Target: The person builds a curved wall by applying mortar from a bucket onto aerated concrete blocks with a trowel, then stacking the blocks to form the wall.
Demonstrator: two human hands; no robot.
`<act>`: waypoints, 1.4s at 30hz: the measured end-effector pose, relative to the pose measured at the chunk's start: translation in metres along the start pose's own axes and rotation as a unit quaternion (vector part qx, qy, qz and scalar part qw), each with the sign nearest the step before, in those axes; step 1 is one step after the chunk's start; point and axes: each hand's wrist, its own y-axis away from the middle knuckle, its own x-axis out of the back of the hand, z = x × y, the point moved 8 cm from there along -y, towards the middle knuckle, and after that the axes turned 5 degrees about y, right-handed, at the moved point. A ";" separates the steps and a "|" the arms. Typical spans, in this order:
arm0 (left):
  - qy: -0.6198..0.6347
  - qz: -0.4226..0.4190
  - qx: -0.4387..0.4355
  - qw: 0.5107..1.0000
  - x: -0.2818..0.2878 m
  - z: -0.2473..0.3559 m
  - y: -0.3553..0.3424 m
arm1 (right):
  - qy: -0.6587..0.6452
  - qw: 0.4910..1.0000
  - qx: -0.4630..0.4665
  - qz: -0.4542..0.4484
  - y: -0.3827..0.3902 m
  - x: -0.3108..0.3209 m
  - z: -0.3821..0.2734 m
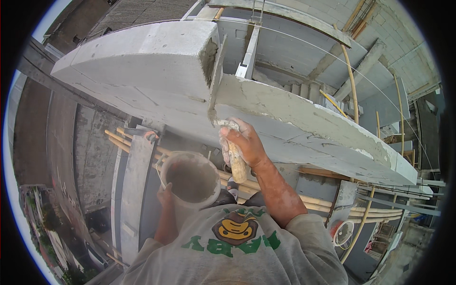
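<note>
My right hand (241, 142) is wrapped round the worn wooden handle of a trowel (237, 164). The trowel's grey, mortar-smeared blade (217, 71) points away from me, seen nearly edge-on, beside the end face of a pale block (156, 47). Rough grey mortar (207, 61) shows on that end face; whether the blade touches it I cannot tell. To the right, a lower course of the wall carries a mortar layer (280, 97) along its top. My left hand (165, 194) grips the rim of a whitish bucket (209, 197) with wet grey mortar or slurry inside.
Bamboo poles (316, 204) and a plank (135, 190) lie below me at the wall. A thin string (304, 38) runs above the blocks. Beyond the wall are stairs (304, 90) and upright poles (350, 80). Another bucket (342, 232) hangs or stands at lower right.
</note>
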 end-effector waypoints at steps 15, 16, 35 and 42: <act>-0.016 -0.022 -0.052 0.998 -0.047 0.129 0.054 | 0.744 0.603 -0.167 -0.235 0.031 0.048 0.153; -0.054 -0.041 -0.065 0.996 -0.054 0.138 0.059 | 0.745 0.599 -0.163 -0.245 0.025 0.035 0.152; 0.080 -0.100 -0.148 0.981 -0.074 0.218 0.134 | 0.719 0.563 -0.131 -0.387 0.095 -0.031 0.169; 0.210 -0.045 -0.145 0.966 -0.050 0.212 0.124 | 0.367 0.801 -0.308 -0.358 0.096 -0.011 0.137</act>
